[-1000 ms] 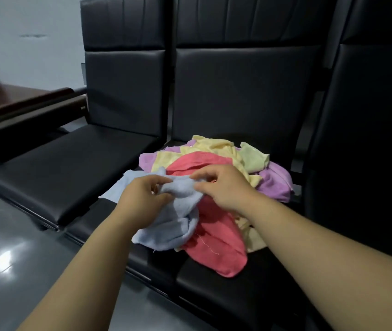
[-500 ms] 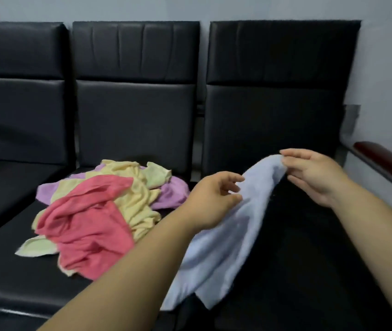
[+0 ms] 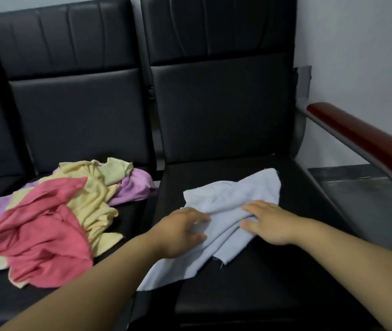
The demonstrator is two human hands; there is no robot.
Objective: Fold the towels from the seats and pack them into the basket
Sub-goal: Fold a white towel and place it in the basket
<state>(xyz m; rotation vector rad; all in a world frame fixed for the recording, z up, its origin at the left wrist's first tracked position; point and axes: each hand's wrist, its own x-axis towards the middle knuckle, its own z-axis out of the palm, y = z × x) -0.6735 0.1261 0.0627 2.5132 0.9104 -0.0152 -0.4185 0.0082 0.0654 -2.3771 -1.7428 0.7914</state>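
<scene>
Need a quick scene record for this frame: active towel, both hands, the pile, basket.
active towel: light blue towel, rumpled, lying unfolded on the right seat
left hand: on the towel's near-left part; blurred, grip unclear
right hand: palm down on the towel, fingers fairly straight
pile: pink towel, yellow towel, purple towel and pale green towel heaped on the left seat
basket: not in view
</scene>
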